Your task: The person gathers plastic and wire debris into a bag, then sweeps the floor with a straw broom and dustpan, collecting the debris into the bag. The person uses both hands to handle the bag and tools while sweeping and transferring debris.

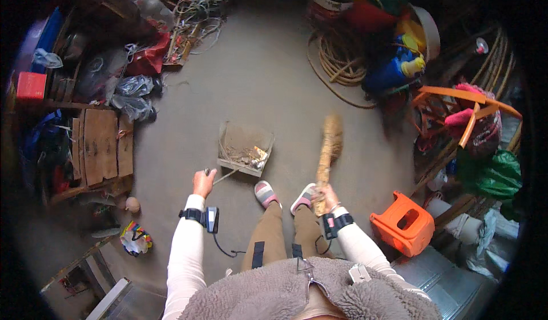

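My left hand point(203, 183) is closed around the handle of a dustpan point(239, 166). Dirt, dry scraps and a few pale bits of litter point(258, 157) lie in the pan, which rests on or just over the floor left of centre. My right hand point(326, 197) grips a short straw hand broom point(327, 153) by its bound handle. The broom's head points away from me, blurred, to the right of the dustpan and apart from it. My two striped slippers point(266, 193) are on the floor between the hands.
An orange plastic stool point(404, 225) is at my right, near an orange metal frame point(475, 106). Coiled hose point(342, 63) and buckets are at the far right. Wooden boards point(101, 144), bags and a red bag point(150, 56) line the left. Grey concrete floor point(265, 76) runs between.
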Demonstrator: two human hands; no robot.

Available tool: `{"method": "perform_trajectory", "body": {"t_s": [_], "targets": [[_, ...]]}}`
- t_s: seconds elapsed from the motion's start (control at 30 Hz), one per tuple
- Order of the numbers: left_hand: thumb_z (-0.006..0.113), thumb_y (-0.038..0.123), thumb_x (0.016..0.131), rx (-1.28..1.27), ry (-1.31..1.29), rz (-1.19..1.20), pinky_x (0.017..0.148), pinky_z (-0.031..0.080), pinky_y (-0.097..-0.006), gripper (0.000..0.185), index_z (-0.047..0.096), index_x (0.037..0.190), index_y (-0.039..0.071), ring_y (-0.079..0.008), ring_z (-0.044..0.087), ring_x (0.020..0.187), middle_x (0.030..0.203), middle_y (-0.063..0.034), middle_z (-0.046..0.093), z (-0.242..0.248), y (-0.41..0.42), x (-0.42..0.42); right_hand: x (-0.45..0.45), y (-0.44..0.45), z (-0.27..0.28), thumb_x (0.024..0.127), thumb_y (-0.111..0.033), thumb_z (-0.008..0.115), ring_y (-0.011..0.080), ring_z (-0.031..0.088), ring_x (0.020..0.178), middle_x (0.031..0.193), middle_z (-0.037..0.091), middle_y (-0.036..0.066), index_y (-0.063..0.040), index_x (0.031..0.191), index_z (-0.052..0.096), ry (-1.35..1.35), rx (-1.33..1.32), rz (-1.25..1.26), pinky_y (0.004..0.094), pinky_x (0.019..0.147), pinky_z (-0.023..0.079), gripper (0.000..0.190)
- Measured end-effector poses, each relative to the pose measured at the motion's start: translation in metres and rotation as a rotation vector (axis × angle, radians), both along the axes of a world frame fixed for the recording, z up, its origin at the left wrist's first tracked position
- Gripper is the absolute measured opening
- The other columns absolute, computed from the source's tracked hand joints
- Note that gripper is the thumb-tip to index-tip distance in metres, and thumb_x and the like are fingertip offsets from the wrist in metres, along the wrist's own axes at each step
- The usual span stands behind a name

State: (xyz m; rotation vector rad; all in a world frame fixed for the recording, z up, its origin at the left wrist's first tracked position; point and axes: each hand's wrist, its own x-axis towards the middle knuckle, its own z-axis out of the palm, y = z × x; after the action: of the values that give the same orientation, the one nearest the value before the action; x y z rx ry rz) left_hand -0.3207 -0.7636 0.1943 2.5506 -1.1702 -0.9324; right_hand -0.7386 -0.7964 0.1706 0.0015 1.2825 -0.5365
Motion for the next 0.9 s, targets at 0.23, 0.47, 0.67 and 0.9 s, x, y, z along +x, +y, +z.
{"method": "perform_trajectory", "body": {"t_s": [0.23,0.47,0.67,0.9], "targets": [[0.058,0.034,0.077,-0.059,0.082,0.205,0.051,0.038,-0.0399,0.039,0.052,0.063,-0.003,-0.0258,0.046,0.051,0.056,-0.0162,0.052,0.005,0.057,0.011,0.073,-0.048,0.052,0.076,0.000,0.052,0.0185,0.053,0.051,0.069,0.049,0.008,-0.013,0.112,0.036,-0.279,0.055,0.245,0.0324,0.043,0.047,0.042],[0.060,0.031,0.075,-0.025,0.121,0.501,0.057,0.040,-0.0413,0.037,0.054,0.069,-0.006,-0.0323,0.049,0.055,0.064,-0.0218,0.056,0.024,0.094,0.016,0.026,-0.152,0.083,0.076,0.003,0.049,0.0155,0.055,0.051,0.075,0.055,0.007,-0.009,0.128,0.031,-0.037,-0.311,0.461,0.0286,0.042,0.049,0.056],[0.061,0.029,0.075,0.044,0.095,0.713,0.058,0.040,-0.0421,0.037,0.054,0.068,-0.006,-0.0338,0.051,0.057,0.063,-0.0215,0.055,0.012,0.127,0.019,0.090,-0.324,-0.004,0.081,-0.009,0.050,0.0209,0.053,0.048,0.062,0.051,0.009,-0.008,0.094,0.039,0.140,-0.209,0.394,0.0342,0.042,0.047,0.018],[0.060,0.035,0.076,0.114,0.035,0.952,0.052,0.039,-0.0430,0.044,0.053,0.061,-0.005,-0.0289,0.049,0.049,0.055,-0.0181,0.054,-0.027,0.149,0.018,0.083,-0.264,0.003,0.073,0.002,0.054,0.0176,0.057,0.063,0.081,0.054,0.007,-0.012,0.130,0.031,0.103,-0.169,1.045,0.0324,0.053,0.050,0.062]]}}
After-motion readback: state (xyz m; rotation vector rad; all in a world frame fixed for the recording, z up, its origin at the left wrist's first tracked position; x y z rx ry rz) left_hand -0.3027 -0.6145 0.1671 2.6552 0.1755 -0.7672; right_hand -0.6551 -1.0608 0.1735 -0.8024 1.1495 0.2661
